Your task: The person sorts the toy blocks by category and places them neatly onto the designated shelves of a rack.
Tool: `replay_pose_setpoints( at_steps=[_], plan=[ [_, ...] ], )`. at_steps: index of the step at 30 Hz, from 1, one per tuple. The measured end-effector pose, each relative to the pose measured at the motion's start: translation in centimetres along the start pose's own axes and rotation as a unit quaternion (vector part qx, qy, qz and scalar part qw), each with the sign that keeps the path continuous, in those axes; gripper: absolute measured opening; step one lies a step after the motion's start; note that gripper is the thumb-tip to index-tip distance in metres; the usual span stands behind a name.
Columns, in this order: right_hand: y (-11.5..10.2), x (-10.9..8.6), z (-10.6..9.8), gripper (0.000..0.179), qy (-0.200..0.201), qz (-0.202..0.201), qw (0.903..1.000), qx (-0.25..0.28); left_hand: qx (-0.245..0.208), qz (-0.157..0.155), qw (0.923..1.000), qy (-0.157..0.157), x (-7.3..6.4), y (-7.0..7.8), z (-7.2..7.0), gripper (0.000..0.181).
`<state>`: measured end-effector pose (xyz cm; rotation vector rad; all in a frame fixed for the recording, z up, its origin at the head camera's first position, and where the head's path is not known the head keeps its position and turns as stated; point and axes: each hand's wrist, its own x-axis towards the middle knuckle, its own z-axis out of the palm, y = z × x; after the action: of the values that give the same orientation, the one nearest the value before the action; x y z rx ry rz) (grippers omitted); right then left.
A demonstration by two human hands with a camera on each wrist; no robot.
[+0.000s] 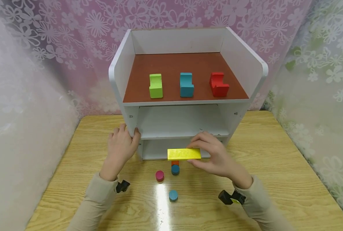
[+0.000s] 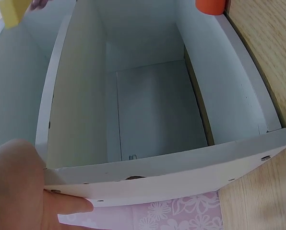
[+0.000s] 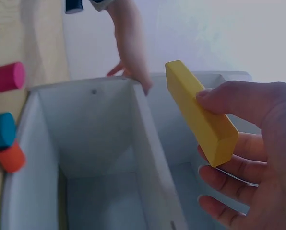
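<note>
Dipping, I could clip the small dark-blue cylinder (image 1: 175, 169). My right hand (image 1: 213, 154) pinches the yellow rectangular block (image 1: 178, 154) by one end — it could swivel — before the white board shelf (image 1: 180, 122); my left hand (image 1: 121, 141) grips its side, and tugging could topple the lime-green notched block (image 1: 156, 90).

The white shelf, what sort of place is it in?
Maybe an indoor play or activity corner, but I can't be sure. The clues: the white shelf stands on a wood-grained table, a red toy-like block sits on its top, and a pink flowery backdrop hangs behind.
</note>
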<state>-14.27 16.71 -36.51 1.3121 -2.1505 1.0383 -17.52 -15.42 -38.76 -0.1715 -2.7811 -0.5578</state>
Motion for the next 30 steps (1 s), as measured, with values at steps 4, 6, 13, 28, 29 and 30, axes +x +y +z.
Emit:
replay_pose_setpoints(
  at_steps=[4, 6, 13, 28, 29, 30],
  plan=[
    [0.4, 1.3, -0.9, 0.027, -0.007, 0.017, 0.9998, -0.011, 0.001, 0.002, 1.0, 0.004, 0.0, 0.0, 0.0, 0.056],
    [0.7, 1.9, -1.3, 0.028, -0.009, 0.021, 0.9996, -0.019, 0.001, 0.003, 1.0, 0.004, 0.0, 0.0, 0.0, 0.056],
    [2.4, 3.9, -1.8, 0.029, -0.012, 0.039, 0.9977, -0.055, -0.001, 0.001, 1.0, 0.004, 0.1, 0.0, 0.0, 0.055],
    [5.8, 5.3, -1.3, 0.025, -0.073, 0.143, 0.9854, -0.056, -0.005, 0.002, 1.0, 0.001, 0.0, 0.0, -0.1, 0.054],
    [5.9, 5.4, -1.3, 0.025, -0.076, 0.151, 0.9841, -0.055, -0.005, 0.002, 1.0, 0.0, 0.0, 0.0, -0.1, 0.054],
    [6.1, 5.3, -1.3, 0.025, -0.079, 0.157, 0.9829, -0.055, -0.005, 0.001, 1.0, -0.001, 0.0, 0.0, -0.1, 0.053]
  ],
)
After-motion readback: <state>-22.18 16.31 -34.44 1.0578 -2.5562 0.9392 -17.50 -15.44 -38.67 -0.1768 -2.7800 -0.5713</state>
